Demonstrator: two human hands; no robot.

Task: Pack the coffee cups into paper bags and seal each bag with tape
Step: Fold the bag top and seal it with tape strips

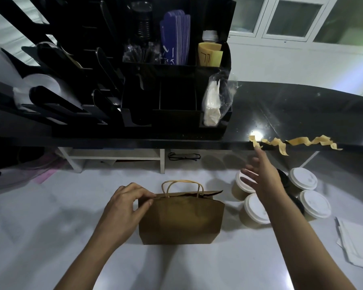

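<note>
A brown paper bag [180, 220] with twisted handles stands on the white counter [50, 237] in the middle. My left hand [124, 208] pinches the bag's top left edge. My right hand [262, 176] is raised with spread fingers, its fingertips just below the leftmost of several tan tape strips [296, 142] stuck along the edge of the black shelf. Several kraft coffee cups with white lids [256, 208] stand to the right of the bag, partly hidden by my right forearm.
A black organiser [176, 91] with lids, straws, sleeves and napkins sits on the upper black shelf [302, 114]. A stack of white papers [356, 245] lies at the counter's right edge. Glasses [183, 156] rest under the shelf.
</note>
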